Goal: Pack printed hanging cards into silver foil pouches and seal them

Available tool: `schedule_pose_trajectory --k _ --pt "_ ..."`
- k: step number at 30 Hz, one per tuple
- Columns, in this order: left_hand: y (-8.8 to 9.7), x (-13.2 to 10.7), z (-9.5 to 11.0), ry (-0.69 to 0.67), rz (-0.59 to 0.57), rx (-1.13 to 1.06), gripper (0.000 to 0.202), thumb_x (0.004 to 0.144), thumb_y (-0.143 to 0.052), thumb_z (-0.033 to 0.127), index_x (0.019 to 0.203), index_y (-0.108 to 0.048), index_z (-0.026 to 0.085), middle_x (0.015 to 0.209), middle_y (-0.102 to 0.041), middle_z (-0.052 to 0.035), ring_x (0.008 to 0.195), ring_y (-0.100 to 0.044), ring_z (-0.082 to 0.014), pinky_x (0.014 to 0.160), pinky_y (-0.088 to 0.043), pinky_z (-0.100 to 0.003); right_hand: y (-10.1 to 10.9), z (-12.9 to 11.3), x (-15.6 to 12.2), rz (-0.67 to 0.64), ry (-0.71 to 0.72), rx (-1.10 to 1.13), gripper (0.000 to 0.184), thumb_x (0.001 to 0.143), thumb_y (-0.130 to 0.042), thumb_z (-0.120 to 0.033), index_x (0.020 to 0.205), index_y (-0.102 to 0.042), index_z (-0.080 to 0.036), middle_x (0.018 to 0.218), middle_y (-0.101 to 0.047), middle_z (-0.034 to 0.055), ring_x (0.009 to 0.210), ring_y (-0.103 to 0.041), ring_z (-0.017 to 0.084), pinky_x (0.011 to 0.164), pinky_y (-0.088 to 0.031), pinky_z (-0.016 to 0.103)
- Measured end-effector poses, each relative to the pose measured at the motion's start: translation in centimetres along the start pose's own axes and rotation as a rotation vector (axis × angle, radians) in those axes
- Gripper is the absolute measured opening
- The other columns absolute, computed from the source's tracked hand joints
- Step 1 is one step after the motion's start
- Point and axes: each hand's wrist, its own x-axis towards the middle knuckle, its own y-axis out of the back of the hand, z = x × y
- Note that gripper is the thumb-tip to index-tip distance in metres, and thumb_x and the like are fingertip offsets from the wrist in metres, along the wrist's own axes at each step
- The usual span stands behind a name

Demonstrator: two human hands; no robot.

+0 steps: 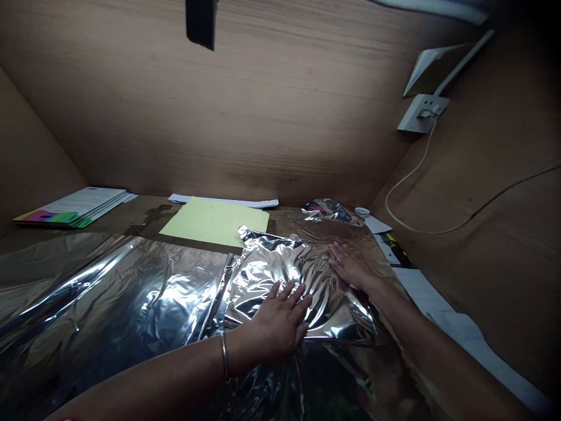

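Note:
A big sheet of shiny silver foil (109, 292) covers most of the desk. A crumpled, folded part of the foil (272, 269) lies on top of it near the middle. My left hand (280, 318) rests flat on the near edge of that fold, fingers spread, a thin bangle on the wrist. My right hand (350, 269) lies flat on the fold's right side, fingers stretched out toward the left. Neither hand grips anything.
A pale yellow-green sheet of paper (214, 221) lies behind the foil. White papers (223, 202) sit by the back wall, a stack of colourful leaflets (74, 209) at far left, a foil scrap (331, 210) at back right. A wall socket (423, 112) with a white cable (407, 175) hangs on the right panel.

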Motion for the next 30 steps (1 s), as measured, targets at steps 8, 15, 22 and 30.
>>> schedule_pose_trajectory --k 8,15,22,30 --pt "-0.6 0.0 -0.3 -0.004 0.048 0.030 0.061 0.100 -0.030 0.046 0.153 -0.024 0.018 0.159 -0.018 -0.0128 0.148 -0.010 -0.0326 0.118 -0.010 -0.056 -1.6 -3.7 -6.0 0.016 0.134 0.035 0.054 0.093 -0.042 -0.045 0.144 -0.043 -0.029 0.153 -0.037 -0.0004 0.142 -0.029 0.021 0.115 -0.027 0.041" --pt "0.0 0.4 0.6 0.036 -0.026 0.011 0.060 0.100 -0.030 0.045 0.153 -0.025 0.017 0.159 -0.016 -0.0128 0.148 -0.007 -0.0325 0.118 -0.009 -0.055 -1.2 0.4 -13.6 0.192 -0.235 -0.014 0.060 0.097 -0.026 -0.035 0.147 -0.033 -0.003 0.154 -0.028 0.0232 0.144 -0.020 0.037 0.113 -0.022 0.061" --pt "2.5 -2.0 -3.3 0.061 -0.057 0.103 0.059 0.099 -0.033 0.046 0.151 -0.029 0.019 0.158 -0.022 -0.0122 0.147 -0.015 -0.0332 0.116 -0.008 -0.059 -4.9 -4.8 -18.1 0.155 0.129 0.048 0.063 0.100 -0.029 -0.039 0.155 -0.008 -0.016 0.158 -0.023 0.0133 0.145 -0.021 0.028 0.112 -0.031 0.055" --pt "8.1 -8.8 -5.3 0.028 0.042 0.355 0.056 0.084 -0.063 0.029 0.137 -0.047 0.020 0.142 -0.048 -0.0123 0.130 -0.041 -0.0322 0.106 -0.035 -0.047 -6.7 -2.8 -17.6 0.258 0.181 -0.011 0.069 0.099 -0.033 -0.043 0.155 -0.002 -0.020 0.157 -0.026 0.0131 0.142 -0.027 0.032 0.108 -0.038 0.058"
